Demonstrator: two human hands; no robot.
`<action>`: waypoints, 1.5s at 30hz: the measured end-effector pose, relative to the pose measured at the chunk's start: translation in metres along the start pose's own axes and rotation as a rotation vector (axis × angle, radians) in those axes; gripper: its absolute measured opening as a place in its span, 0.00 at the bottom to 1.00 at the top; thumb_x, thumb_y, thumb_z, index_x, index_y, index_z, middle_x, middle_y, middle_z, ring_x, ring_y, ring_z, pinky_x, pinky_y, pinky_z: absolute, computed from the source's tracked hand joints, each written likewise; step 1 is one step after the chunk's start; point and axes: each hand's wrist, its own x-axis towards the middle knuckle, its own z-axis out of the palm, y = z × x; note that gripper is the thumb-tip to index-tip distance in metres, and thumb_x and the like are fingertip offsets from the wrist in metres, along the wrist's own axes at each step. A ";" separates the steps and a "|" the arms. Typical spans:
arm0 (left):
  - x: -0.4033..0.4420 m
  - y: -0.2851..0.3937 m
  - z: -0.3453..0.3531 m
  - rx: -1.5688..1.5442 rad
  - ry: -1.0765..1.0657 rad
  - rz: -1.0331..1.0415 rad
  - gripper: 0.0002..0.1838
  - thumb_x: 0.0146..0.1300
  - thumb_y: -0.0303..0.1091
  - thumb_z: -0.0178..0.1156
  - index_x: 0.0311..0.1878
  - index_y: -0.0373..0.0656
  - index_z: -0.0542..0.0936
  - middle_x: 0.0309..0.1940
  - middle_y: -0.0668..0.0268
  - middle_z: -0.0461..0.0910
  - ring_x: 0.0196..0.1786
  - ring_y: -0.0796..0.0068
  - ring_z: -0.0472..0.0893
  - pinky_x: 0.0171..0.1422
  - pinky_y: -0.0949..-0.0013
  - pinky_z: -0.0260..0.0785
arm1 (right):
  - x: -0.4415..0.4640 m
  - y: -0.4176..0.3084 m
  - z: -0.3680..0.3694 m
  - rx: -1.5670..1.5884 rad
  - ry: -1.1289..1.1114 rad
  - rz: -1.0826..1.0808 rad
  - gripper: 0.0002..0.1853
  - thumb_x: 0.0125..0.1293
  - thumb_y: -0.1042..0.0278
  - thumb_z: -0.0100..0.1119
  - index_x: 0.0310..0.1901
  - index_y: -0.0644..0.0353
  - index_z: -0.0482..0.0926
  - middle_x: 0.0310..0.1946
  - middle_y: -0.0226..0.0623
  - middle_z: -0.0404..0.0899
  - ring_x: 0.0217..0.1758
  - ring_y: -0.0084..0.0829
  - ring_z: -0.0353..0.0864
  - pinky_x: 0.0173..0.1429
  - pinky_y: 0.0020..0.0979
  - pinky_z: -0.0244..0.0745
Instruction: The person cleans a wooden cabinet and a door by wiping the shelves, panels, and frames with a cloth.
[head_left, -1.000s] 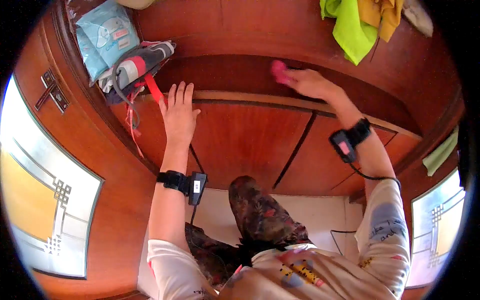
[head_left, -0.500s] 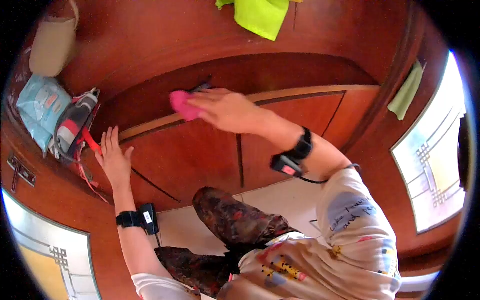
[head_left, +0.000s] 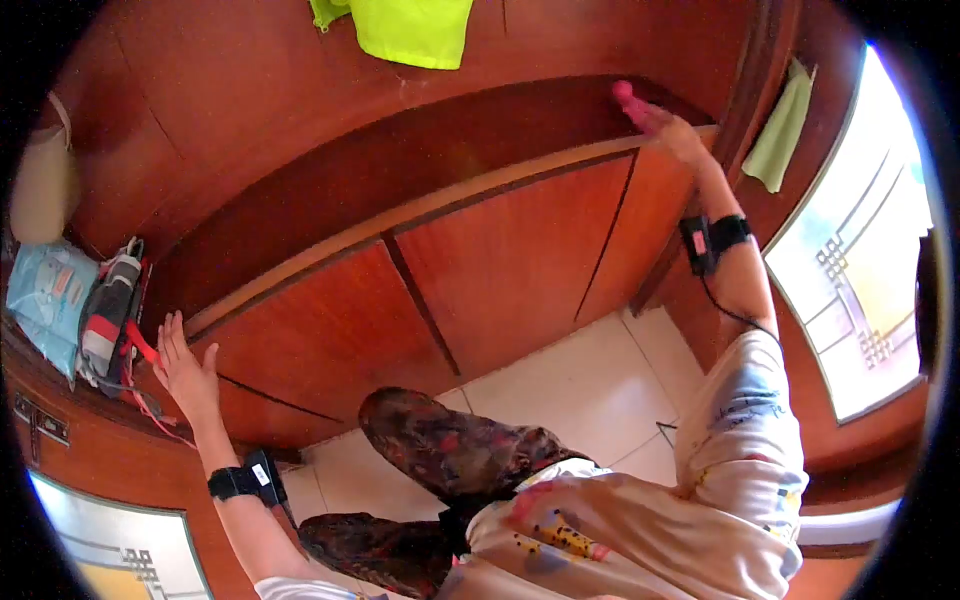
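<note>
A pink cloth [head_left: 636, 106] is held in my right hand [head_left: 676, 138], against the right end of the dark wooden ledge [head_left: 400, 170], just behind its lighter front edge. My left hand [head_left: 188, 378] rests with fingers spread at the left end of that edge, beside a red strap [head_left: 142, 343]. The strap hangs from a grey, red and white folded item [head_left: 108, 315], which lies next to a light blue plastic package [head_left: 50, 298].
Reddish cabinet doors [head_left: 520, 240] are below the ledge. A yellow-green cloth [head_left: 415, 30] hangs at the top, a pale green cloth [head_left: 782, 130] at the right. A beige item [head_left: 42, 188] hangs at the left. Glass-paned doors [head_left: 850, 250] flank both sides. Tiled floor [head_left: 570, 375] lies below.
My right hand has swept the pink cloth left, then back right to the ledge's far end. My left hand stays by the red strap. The view has shifted and turned.
</note>
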 end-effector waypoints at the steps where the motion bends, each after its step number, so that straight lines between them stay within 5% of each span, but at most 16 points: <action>1: 0.001 0.006 -0.004 0.006 -0.016 -0.015 0.40 0.52 0.36 0.66 0.68 0.55 0.59 0.68 0.70 0.60 0.71 0.67 0.58 0.69 0.48 0.50 | 0.017 0.028 -0.001 -0.074 -0.002 -0.028 0.22 0.68 0.58 0.45 0.61 0.57 0.69 0.59 0.39 0.71 0.60 0.36 0.71 0.62 0.32 0.65; 6: -0.003 0.004 -0.005 -0.013 0.060 0.042 0.39 0.53 0.36 0.66 0.68 0.52 0.59 0.68 0.67 0.61 0.70 0.64 0.59 0.67 0.46 0.53 | 0.113 0.141 0.025 -0.614 0.091 -0.450 0.23 0.66 0.58 0.46 0.60 0.56 0.70 0.56 0.45 0.73 0.59 0.42 0.72 0.57 0.39 0.71; 8: -0.001 0.003 -0.005 -0.009 0.026 0.019 0.40 0.52 0.37 0.67 0.68 0.51 0.59 0.68 0.67 0.61 0.70 0.64 0.59 0.69 0.48 0.52 | 0.080 0.103 0.026 -0.482 0.117 -0.351 0.19 0.67 0.68 0.43 0.59 0.59 0.71 0.55 0.46 0.74 0.57 0.42 0.74 0.53 0.39 0.74; 11: 0.000 0.003 -0.006 -0.037 0.040 0.001 0.39 0.49 0.38 0.68 0.65 0.48 0.64 0.65 0.62 0.65 0.69 0.62 0.61 0.68 0.51 0.55 | 0.107 0.123 0.047 -0.780 0.142 -0.608 0.19 0.65 0.75 0.44 0.58 0.65 0.70 0.57 0.48 0.71 0.46 0.40 0.81 0.40 0.36 0.78; 12: 0.000 0.005 -0.008 0.009 0.034 -0.008 0.39 0.48 0.39 0.69 0.65 0.48 0.65 0.64 0.62 0.66 0.68 0.63 0.62 0.68 0.52 0.56 | 0.057 0.041 0.029 -0.473 -0.017 -0.427 0.22 0.65 0.73 0.38 0.60 0.53 0.68 0.57 0.44 0.72 0.56 0.45 0.73 0.54 0.39 0.69; 14: -0.001 0.002 0.003 -0.033 0.083 0.001 0.38 0.49 0.40 0.69 0.64 0.49 0.65 0.65 0.63 0.65 0.69 0.65 0.62 0.68 0.52 0.56 | 0.032 -0.030 0.043 -0.098 -0.067 -0.349 0.22 0.65 0.67 0.52 0.61 0.61 0.70 0.59 0.43 0.72 0.52 0.36 0.78 0.51 0.31 0.73; 16: 0.009 0.015 0.009 -0.086 0.030 0.050 0.40 0.52 0.37 0.66 0.68 0.50 0.59 0.69 0.64 0.57 0.72 0.64 0.55 0.71 0.50 0.50 | -0.023 -0.131 0.052 0.497 -0.118 -0.166 0.23 0.66 0.63 0.52 0.61 0.59 0.70 0.59 0.40 0.72 0.57 0.37 0.75 0.57 0.31 0.69; 18: 0.000 0.004 -0.004 -0.062 -0.001 0.053 0.42 0.53 0.25 0.59 0.71 0.48 0.51 0.72 0.63 0.52 0.74 0.64 0.52 0.73 0.51 0.44 | -0.063 -0.208 0.050 0.173 -0.141 -0.190 0.23 0.67 0.56 0.51 0.61 0.56 0.71 0.60 0.39 0.72 0.65 0.37 0.68 0.66 0.31 0.59; 22: -0.023 0.000 -0.014 -0.199 0.069 -0.017 0.44 0.52 0.24 0.58 0.72 0.46 0.48 0.73 0.59 0.48 0.74 0.62 0.49 0.74 0.52 0.42 | -0.079 -0.315 0.092 0.159 -0.222 -0.442 0.24 0.68 0.51 0.47 0.62 0.51 0.69 0.59 0.40 0.72 0.63 0.38 0.69 0.65 0.31 0.61; 29: -0.136 -0.009 -0.034 -0.541 -0.173 -0.284 0.44 0.61 0.51 0.58 0.72 0.47 0.47 0.73 0.56 0.46 0.75 0.57 0.46 0.74 0.50 0.43 | -0.143 -0.462 0.114 0.156 -0.326 -0.751 0.23 0.68 0.48 0.45 0.62 0.46 0.69 0.58 0.38 0.74 0.62 0.38 0.71 0.63 0.32 0.63; 31: -0.169 -0.016 -0.052 -0.830 -0.206 -0.435 0.45 0.59 0.53 0.59 0.72 0.45 0.48 0.73 0.54 0.46 0.75 0.57 0.47 0.74 0.53 0.45 | -0.169 -0.486 0.122 0.520 -0.536 -0.841 0.27 0.68 0.49 0.47 0.64 0.53 0.66 0.60 0.40 0.71 0.64 0.36 0.68 0.66 0.32 0.59; 32: -0.168 -0.019 -0.066 -1.133 -0.207 -0.558 0.47 0.58 0.55 0.60 0.72 0.42 0.48 0.72 0.53 0.46 0.75 0.58 0.47 0.74 0.56 0.46 | -0.191 -0.503 0.118 0.799 -0.695 -0.656 0.30 0.66 0.55 0.53 0.64 0.65 0.64 0.60 0.41 0.71 0.64 0.30 0.67 0.68 0.30 0.56; 33: -0.189 -0.020 -0.048 -1.060 -0.044 -0.559 0.48 0.56 0.53 0.63 0.70 0.36 0.50 0.67 0.50 0.60 0.68 0.58 0.63 0.71 0.62 0.53 | -0.219 -0.509 0.127 0.942 -0.956 -0.641 0.30 0.65 0.59 0.54 0.64 0.69 0.63 0.62 0.43 0.68 0.65 0.32 0.65 0.70 0.31 0.54; 37: -0.244 -0.030 -0.077 -1.803 0.050 -0.936 0.39 0.62 0.51 0.59 0.68 0.38 0.57 0.61 0.63 0.68 0.60 0.71 0.70 0.66 0.66 0.60 | -0.323 -0.536 0.169 1.220 -1.598 -0.253 0.26 0.64 0.66 0.56 0.62 0.67 0.66 0.59 0.39 0.71 0.61 0.29 0.70 0.66 0.31 0.62; 42: -0.297 -0.049 -0.088 -1.927 0.091 -1.335 0.27 0.65 0.50 0.55 0.59 0.41 0.68 0.52 0.64 0.75 0.52 0.73 0.76 0.53 0.69 0.73 | -0.380 -0.558 0.260 1.164 -1.887 -0.081 0.30 0.66 0.48 0.52 0.66 0.50 0.64 0.64 0.33 0.66 0.66 0.32 0.64 0.68 0.46 0.51; 45: -0.307 -0.058 -0.077 -1.876 0.173 -1.469 0.26 0.67 0.50 0.53 0.59 0.40 0.68 0.51 0.64 0.76 0.49 0.74 0.78 0.48 0.72 0.76 | -0.402 -0.571 0.246 1.090 -1.830 0.079 0.24 0.66 0.51 0.52 0.61 0.52 0.70 0.59 0.31 0.71 0.62 0.28 0.68 0.65 0.36 0.60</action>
